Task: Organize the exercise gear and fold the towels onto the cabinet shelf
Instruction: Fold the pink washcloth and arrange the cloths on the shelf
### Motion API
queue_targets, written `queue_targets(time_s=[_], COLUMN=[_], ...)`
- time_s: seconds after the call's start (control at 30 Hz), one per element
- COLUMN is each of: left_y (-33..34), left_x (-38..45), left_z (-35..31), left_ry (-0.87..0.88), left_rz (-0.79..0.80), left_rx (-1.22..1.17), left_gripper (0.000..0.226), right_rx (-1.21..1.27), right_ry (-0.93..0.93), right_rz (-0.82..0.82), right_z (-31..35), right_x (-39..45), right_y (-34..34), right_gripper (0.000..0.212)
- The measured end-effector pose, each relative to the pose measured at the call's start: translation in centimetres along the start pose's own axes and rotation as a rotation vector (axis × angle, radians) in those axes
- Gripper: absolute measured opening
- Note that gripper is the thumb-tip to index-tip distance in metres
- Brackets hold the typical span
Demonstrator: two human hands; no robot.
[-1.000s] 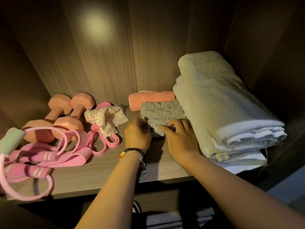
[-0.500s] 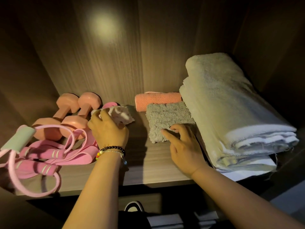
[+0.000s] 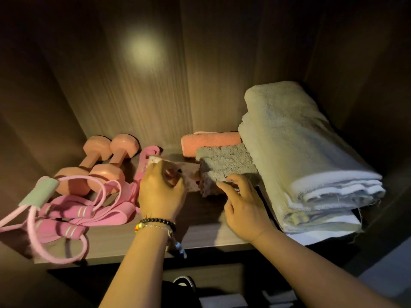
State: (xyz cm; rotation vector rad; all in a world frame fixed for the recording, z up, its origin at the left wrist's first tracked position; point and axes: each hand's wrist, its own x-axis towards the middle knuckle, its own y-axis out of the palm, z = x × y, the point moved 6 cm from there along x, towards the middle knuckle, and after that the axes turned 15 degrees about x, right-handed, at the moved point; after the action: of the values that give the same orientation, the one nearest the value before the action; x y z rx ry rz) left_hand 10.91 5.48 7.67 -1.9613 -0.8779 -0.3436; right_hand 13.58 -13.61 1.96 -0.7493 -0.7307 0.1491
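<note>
On the wooden cabinet shelf (image 3: 200,232) my left hand (image 3: 162,190) grips a small spotted white cloth (image 3: 189,175) and holds it against the front of a folded grey towel (image 3: 224,160). My right hand (image 3: 242,205) pinches the grey towel's front edge and holds it raised off the shelf. A rolled orange towel (image 3: 211,140) lies behind the grey one. A large folded cream towel (image 3: 300,161) fills the right side. Two pink dumbbells (image 3: 100,161) lie at the left.
Pink resistance bands (image 3: 106,211) and a pink pull rope with a green foam handle (image 3: 40,192) sprawl over the shelf's front left. The cabinet's back and side walls close in the shelf. Dark items sit on a lower shelf (image 3: 184,283).
My left hand has picked the spotted cloth off the pink bands and carried it right to the grey towel. My right hand has lifted the grey towel's front edge.
</note>
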Motion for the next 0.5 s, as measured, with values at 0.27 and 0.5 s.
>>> queue_targets(time_s=[0.27, 0.5], left_y=[-2.5, -5.9], left_x=[-6.0, -12.4], left_z=[-1.4, -4.0], left_ry=[-0.015, 0.204], left_rz=[0.167, 0.358], left_rx=[0.084, 0.13], left_gripper=[0.051, 0.053], right_rx=[0.021, -0.06], right_ry=[0.157, 0.054], right_rz=[0.242, 0.294], right_z=[3.0, 7.1], right_x=[-4.8, -6.3], right_y=[-0.7, -6.8], right_gripper=[0.049, 0.052])
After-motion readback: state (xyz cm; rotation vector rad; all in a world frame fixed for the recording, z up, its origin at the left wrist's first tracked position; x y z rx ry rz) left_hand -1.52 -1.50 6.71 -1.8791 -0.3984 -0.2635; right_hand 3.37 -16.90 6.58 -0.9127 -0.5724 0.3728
